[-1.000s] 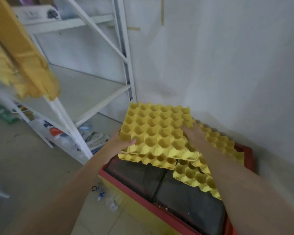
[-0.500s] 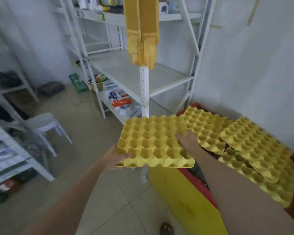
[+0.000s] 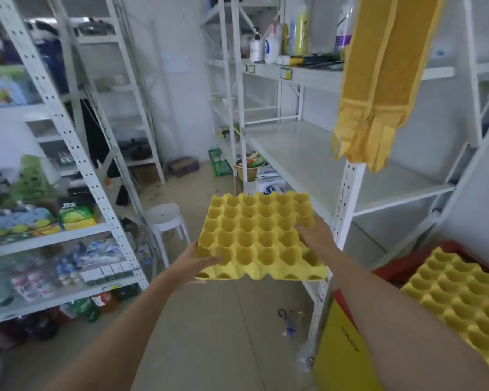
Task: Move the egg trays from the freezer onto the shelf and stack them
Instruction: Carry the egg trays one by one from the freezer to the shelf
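I hold a yellow egg tray (image 3: 254, 235) level in the air, in front of the white shelf's upright post. My left hand (image 3: 194, 263) grips its near left corner, thumb on top. My right hand (image 3: 315, 235) grips its right edge. More yellow egg trays (image 3: 458, 300) lie on the red-rimmed, yellow-sided freezer (image 3: 342, 342) at the lower right, partly cut off by the frame. The wide white shelf board (image 3: 322, 162) lies bare to the right of and beyond the held tray.
A yellow cloth (image 3: 376, 80) hangs over the shelf's near post (image 3: 342, 210). Bottles stand on the upper shelf board. A white stool (image 3: 164, 218) stands on the floor ahead. Stocked racks (image 3: 68, 153) fill the left side. Small litter lies on the floor by the post.
I have lifted the top tray off the pile on the freezer and swung it left and forward to the shelf. My view turned left; the freezer now sits at the frame's right edge.
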